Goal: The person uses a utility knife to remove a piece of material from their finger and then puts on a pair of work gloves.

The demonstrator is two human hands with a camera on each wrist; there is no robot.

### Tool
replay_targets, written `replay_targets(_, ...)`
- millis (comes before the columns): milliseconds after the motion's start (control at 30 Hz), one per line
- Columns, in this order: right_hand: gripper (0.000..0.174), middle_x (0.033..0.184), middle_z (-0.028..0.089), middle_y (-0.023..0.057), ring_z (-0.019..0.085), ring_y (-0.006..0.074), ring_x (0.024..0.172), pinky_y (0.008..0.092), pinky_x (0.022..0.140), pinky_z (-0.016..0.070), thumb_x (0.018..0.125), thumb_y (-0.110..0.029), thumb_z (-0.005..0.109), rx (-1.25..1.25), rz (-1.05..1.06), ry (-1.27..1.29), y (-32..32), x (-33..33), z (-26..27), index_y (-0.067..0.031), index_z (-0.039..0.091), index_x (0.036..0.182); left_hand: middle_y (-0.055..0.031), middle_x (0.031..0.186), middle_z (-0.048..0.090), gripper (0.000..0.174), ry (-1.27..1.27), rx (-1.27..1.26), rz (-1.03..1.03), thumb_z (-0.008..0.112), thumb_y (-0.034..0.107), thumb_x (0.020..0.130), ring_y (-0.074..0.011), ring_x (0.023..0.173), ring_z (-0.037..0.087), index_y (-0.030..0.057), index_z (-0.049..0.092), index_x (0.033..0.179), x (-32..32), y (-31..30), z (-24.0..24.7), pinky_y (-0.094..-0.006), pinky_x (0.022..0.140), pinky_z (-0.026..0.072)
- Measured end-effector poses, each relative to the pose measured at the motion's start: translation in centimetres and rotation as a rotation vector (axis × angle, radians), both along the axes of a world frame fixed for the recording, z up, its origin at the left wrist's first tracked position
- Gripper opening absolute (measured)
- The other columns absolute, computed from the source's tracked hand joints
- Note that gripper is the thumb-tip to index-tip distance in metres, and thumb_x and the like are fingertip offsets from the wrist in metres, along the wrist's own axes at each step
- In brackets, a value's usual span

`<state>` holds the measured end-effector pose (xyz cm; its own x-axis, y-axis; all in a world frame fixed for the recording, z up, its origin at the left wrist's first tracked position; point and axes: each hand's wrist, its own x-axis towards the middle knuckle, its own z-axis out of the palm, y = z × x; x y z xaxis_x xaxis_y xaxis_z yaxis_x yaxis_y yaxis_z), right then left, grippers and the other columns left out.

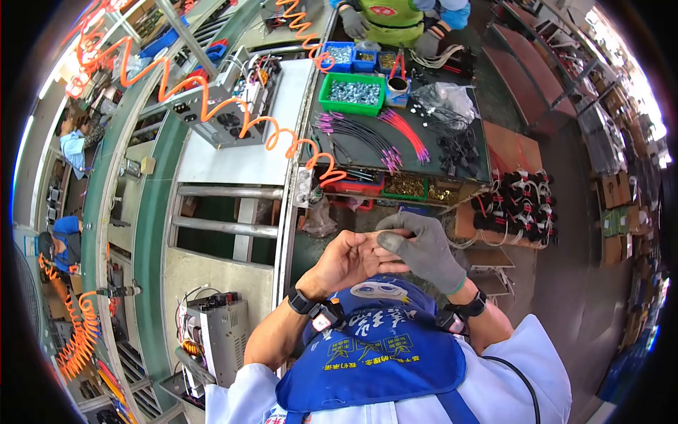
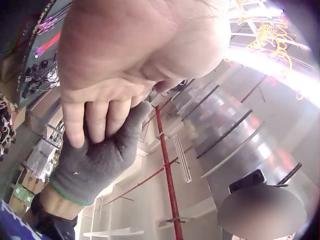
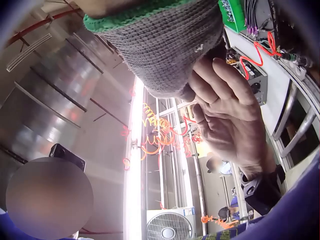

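Workbench (image 1: pixel 427 169) spans upper centre; at frame centre, left hand (image 1: pixel 349 260) extends its fingers; gloved right hand (image 1: pixel 428 253) clasps them.

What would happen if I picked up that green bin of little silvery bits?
The green bin would probably feel heavy for its size, because it holds many small, metallic-looking pieces. They look loose, so might slide or spill if it tilted. Its low, wide shape suggests it wouldn't tip easily.

Beyond the glove (image 1: pixel 429 253), cables (image 1: pixel 361 136) lie before a bin (image 1: pixel 349 108).
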<state>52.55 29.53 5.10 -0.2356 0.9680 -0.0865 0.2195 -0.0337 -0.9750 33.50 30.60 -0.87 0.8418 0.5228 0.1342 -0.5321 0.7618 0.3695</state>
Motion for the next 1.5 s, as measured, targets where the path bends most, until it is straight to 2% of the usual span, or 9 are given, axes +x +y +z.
replay_targets(300,0.024,0.091,0.07,0.0054,0.063,0.0099,0.085,0.0285,0.076,0.0514,0.093,-0.022,0.071,0.019,-0.069,0.045,0.5,1.9,-0.2,-0.0005,0.071,0.103,-0.0303,0.15,0.046,0.058,0.196,0.057,0.011,0.032,0.008,0.097,-0.039,0.141,0.047,-0.0138,0.032,0.151,2.0,1.9,1.0,-0.051,0.123,0.033)
replay_targets(400,0.026,0.092,0.07,0.0049,0.062,0.0096,0.086,0.0281,0.077,0.0511,0.093,-0.024,0.07,0.014,-0.088,0.053,1.0,2.3,-0.1,0.0,0.071,0.104,-0.0318,0.152,0.044,0.063,0.293,0.081,0.013,0.035,0.006,0.091,-0.0423,0.139,0.048,-0.0157,0.031,0.151,2.4,2.7,1.7,-0.0525,0.122,0.0323)
replay_targets(567,0.032,0.093,0.07,0.004,0.061,0.0092,0.088,0.0276,0.078,0.0503,0.094,-0.028,0.07,-0.004,-0.119,0.09,2.4,2.3,-0.2,0.0014,0.071,0.106,-0.0317,0.152,0.044,0.061,0.264,0.11,-0.024,0.033,0.004,0.093,-0.0414,0.14,0.048,-0.0158,0.03,0.151,2.4,4.9,1.4,-0.0522,0.122,0.0325)
replay_targets(767,0.027,0.096,0.07,0.0053,0.063,0.0095,0.088,0.027,0.079,0.0522,0.094,-0.022,0.07,-0.018,-0.128,0.046,5.3,2.0,-0.6,0.0022,0.07,0.107,-0.0301,0.151,0.045,0.059,0.254,0.147,-0.058,0.034,0.007,0.097,-0.0392,0.141,0.048,-0.014,0.03,0.152,1.9,8.2,1.0,-0.0517,0.122,0.0332)
replay_targets(900,0.03,0.098,0.07,0.0045,0.063,0.0091,0.09,0.0258,0.081,0.052,0.095,-0.023,0.069,-0.141,-0.152,0.159,8.0,1.1,-0.8,0.0031,0.07,0.109,-0.0294,0.15,0.047,0.058,0.259,0.1,-0.043,0.037,0.008,0.097,-0.0387,0.14,0.048,-0.0125,0.033,0.151,1.2,10.7,0.4,-0.0514,0.122,0.0333)
replay_targets(967,0.03,0.098,0.07,0.0042,0.062,0.0084,0.09,0.0256,0.081,0.0519,0.096,-0.023,0.069,-0.25,-0.193,0.265,9.4,0.4,-0.3,0.0034,0.069,0.111,-0.0289,0.153,0.044,0.056,0.239,0.15,-0.077,0.03,0.005,0.098,-0.0385,0.142,0.046,-0.012,0.032,0.151,0.8,12.6,-0.1,-0.051,0.122,0.0335)
replay_targets(1100,0.029,0.098,0.07,0.0031,0.061,0.0065,0.09,0.0248,0.08,0.0516,0.097,-0.023,0.068,-0.134,-0.185,0.173,12.2,0.0,-1.7,0.0031,0.069,0.11,-0.0299,0.15,0.047,0.052,0.127,0.091,-0.117,0.029,0.005,0.1,-0.0395,0.14,0.048,-0.012,0.036,0.149,0.3,16.0,-0.3,-0.0518,0.121,0.0354)
replay_targets(1233,0.028,0.098,0.07,0.0025,0.061,0.0065,0.09,0.0246,0.079,0.0512,0.097,-0.023,0.068,-0.116,-0.222,0.183,15.0,-0.7,-1.6,0.0024,0.069,0.11,-0.0315,0.14,0.056,0.049,0.209,-0.03,-0.106,0.033,0.007,0.1,-0.0402,0.133,0.055,-0.0149,0.043,0.142,0.3,18.9,-1.1,-0.0526,0.118,0.0392)
replay_targets(1500,0.029,0.096,0.07,0.003,0.062,0.0074,0.09,0.0268,0.08,0.0521,0.097,-0.025,0.069,-0.045,-0.147,0.052,22.9,1.8,-2.1,0.0011,0.07,0.111,-0.0291,0.14,0.057,0.054,0.315,0.003,0.034,0.035,0.001,0.092,-0.0404,0.135,0.054,-0.0159,0.043,0.143,2.6,25.1,-0.8,-0.053,0.119,0.0386)
